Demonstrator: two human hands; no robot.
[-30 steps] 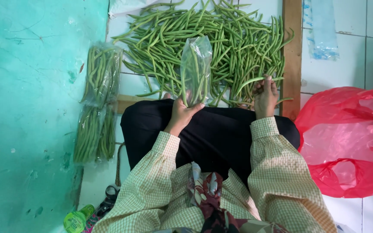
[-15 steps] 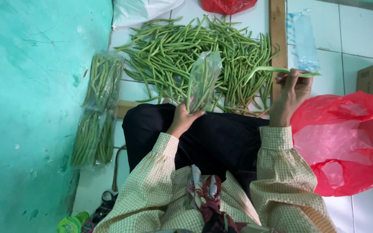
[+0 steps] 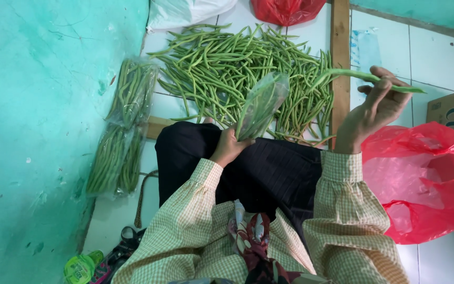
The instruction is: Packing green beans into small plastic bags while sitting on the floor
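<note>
— What do we see along the teal wall (image 3: 43, 131)?

— Two filled bags of beans (image 3: 124, 126), lying on the floor. Next, our left hand (image 3: 228, 147) grips the bottom of a clear plastic bag (image 3: 261, 105), partly filled and standing upright over our lap.

— And behind it?

— The loose pile of green beans (image 3: 232, 68). Further right, our right hand (image 3: 377, 108) pinches a few long beans (image 3: 374, 80), lifted above the red plastic bag (image 3: 426, 179).
</note>
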